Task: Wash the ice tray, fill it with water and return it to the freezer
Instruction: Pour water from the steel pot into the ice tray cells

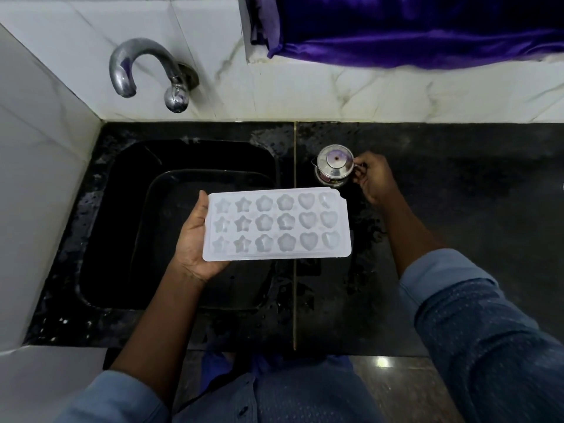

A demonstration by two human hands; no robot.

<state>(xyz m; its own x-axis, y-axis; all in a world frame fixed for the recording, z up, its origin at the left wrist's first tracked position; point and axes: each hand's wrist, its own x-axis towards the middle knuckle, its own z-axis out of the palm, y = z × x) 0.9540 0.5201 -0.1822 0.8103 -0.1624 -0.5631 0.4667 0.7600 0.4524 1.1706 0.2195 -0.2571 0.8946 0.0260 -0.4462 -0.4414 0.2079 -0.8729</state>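
The person's blue dotted sleeves (488, 331) are stretching forward. The left hand (195, 239) is gripping one end of the white plastic ice tray (276, 224) with star, flower and heart moulds, holding it level over the black sink's (100, 239) right edge, while the right hand (374, 178) is curling round the handle of a small lidded steel jug (335, 164) on the wet black counter (457, 193). Held by one end only, the tray is at risk of tipping.

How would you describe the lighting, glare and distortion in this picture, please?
Head view: dim, uneven light; the black sink is nearly featureless. Head view: glare spots on the tap and the steel pot, plus a bright reflection on the floor. Head view: wide-angle bending tilts the left wall; the white ice tray stays bright, its moulds readable.
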